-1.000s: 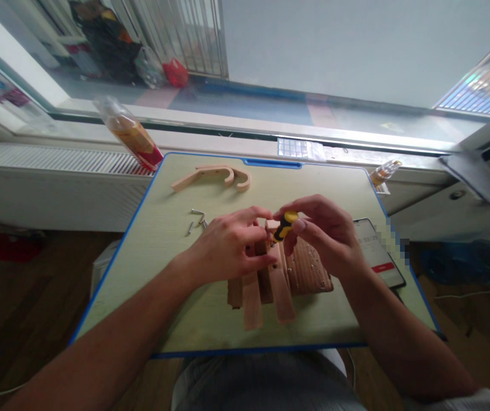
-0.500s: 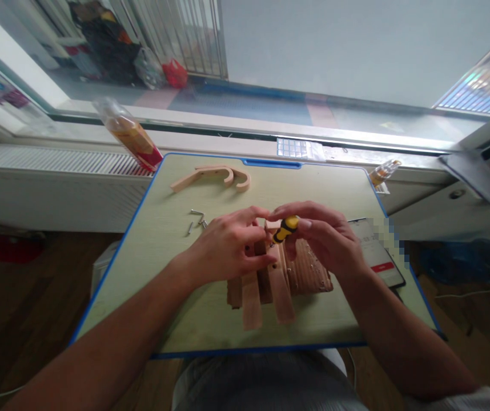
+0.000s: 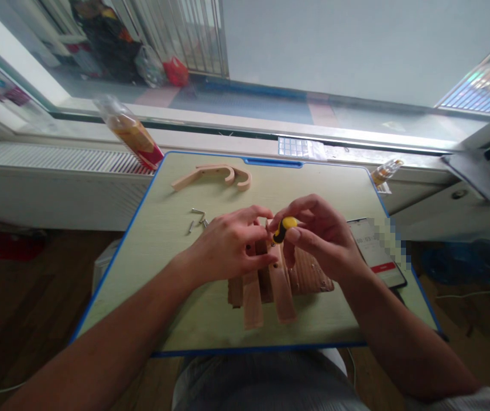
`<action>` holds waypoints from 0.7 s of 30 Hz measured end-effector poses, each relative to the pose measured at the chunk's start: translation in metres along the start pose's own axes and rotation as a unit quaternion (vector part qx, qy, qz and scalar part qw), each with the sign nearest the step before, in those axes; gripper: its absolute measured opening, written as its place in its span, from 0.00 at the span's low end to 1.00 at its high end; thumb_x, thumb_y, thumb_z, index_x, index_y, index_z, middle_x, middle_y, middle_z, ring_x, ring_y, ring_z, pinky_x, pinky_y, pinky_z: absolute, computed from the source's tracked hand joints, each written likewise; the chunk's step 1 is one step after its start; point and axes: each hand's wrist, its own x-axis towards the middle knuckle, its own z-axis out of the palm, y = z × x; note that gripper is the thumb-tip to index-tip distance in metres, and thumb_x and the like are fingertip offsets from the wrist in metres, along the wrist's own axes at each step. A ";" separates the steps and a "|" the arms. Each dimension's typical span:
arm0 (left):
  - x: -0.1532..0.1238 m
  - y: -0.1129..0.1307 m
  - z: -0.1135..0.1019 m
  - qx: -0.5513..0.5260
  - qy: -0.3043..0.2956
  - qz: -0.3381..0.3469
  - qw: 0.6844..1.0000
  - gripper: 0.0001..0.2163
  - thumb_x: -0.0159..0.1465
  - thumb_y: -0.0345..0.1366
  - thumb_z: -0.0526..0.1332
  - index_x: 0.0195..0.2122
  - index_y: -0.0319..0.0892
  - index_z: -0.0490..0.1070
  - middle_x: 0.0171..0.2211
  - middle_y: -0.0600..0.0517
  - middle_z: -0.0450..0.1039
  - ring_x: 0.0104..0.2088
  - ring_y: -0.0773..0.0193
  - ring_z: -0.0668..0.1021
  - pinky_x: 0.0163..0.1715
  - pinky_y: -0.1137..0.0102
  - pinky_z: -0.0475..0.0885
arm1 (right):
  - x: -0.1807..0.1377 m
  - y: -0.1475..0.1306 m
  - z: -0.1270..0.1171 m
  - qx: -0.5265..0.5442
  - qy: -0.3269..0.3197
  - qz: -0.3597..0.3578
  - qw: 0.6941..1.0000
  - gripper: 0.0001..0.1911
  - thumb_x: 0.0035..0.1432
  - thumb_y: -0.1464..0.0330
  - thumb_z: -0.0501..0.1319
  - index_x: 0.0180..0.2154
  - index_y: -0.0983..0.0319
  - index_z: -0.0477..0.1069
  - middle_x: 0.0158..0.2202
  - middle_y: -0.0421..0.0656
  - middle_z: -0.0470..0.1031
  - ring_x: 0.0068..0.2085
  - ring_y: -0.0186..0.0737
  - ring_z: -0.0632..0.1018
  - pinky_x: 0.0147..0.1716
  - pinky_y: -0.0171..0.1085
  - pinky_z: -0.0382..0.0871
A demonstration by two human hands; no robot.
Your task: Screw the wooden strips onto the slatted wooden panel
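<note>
My right hand (image 3: 328, 237) is closed on a short yellow-and-black screwdriver (image 3: 285, 228), thumb and fingers around its handle. The screwdriver points down at a screw hole in a pale wooden hook (image 3: 282, 294). My left hand (image 3: 230, 245) is closed over that hook from the left, its fingertips pressing on it. A second pale wooden strip (image 3: 253, 302) runs beside it, partly under my left hand. Both lie across a brown ribbed wooden board (image 3: 311, 274), which carries small screws or droplets too small to tell. My fingers hide the hooks' far ends.
Several loose screws (image 3: 191, 226) and two curved wooden hooks (image 3: 211, 171) lie on the table (image 3: 142, 268). A phone (image 3: 380, 257) is at the right. Bottles (image 3: 131, 134) stand by the window, and a clear plastic compartment case (image 3: 294, 146) sits on the sill.
The fingers of my right hand have shifted around the screwdriver handle, the thumb now lower and the index finger more raised. My left hand stays in place on the hook.
</note>
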 end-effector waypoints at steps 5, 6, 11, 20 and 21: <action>0.000 0.000 0.000 0.011 0.005 -0.001 1.000 0.12 0.69 0.48 0.72 0.40 0.45 0.84 0.62 0.46 0.78 0.49 0.57 0.85 0.48 0.64 0.78 | 0.001 0.001 -0.004 0.004 0.007 0.026 1.000 0.13 0.72 0.64 0.68 0.54 0.58 0.83 0.46 0.45 0.86 0.30 0.34 0.84 0.27 0.34 0.83; -0.001 0.000 0.000 0.012 0.004 -0.003 1.000 0.12 0.69 0.48 0.72 0.39 0.45 0.84 0.62 0.46 0.78 0.48 0.58 0.85 0.47 0.64 0.78 | 0.001 0.002 -0.006 0.010 0.007 0.028 1.000 0.12 0.72 0.63 0.67 0.53 0.59 0.84 0.47 0.46 0.86 0.31 0.36 0.84 0.27 0.35 0.83; 0.000 -0.001 0.001 0.009 0.003 0.002 1.000 0.11 0.69 0.48 0.72 0.41 0.46 0.84 0.61 0.47 0.78 0.49 0.57 0.85 0.49 0.63 0.78 | 0.000 0.001 -0.009 -0.004 0.002 0.012 1.000 0.11 0.74 0.64 0.67 0.53 0.59 0.83 0.46 0.45 0.86 0.29 0.34 0.84 0.27 0.35 0.83; 0.000 0.000 0.000 0.014 0.005 0.005 1.000 0.11 0.70 0.49 0.71 0.42 0.47 0.84 0.64 0.48 0.77 0.48 0.58 0.85 0.47 0.64 0.78 | 0.001 -0.001 0.000 0.000 0.021 -0.006 1.000 0.09 0.67 0.68 0.73 0.47 0.58 0.77 0.45 0.43 0.86 0.30 0.33 0.83 0.24 0.32 0.81; 0.000 0.000 0.000 0.013 0.004 0.006 1.000 0.11 0.70 0.49 0.71 0.43 0.47 0.85 0.64 0.48 0.77 0.48 0.58 0.85 0.48 0.64 0.78 | 0.002 -0.001 0.001 0.005 0.019 -0.004 1.000 0.10 0.67 0.68 0.73 0.47 0.58 0.76 0.44 0.42 0.86 0.30 0.33 0.83 0.23 0.32 0.81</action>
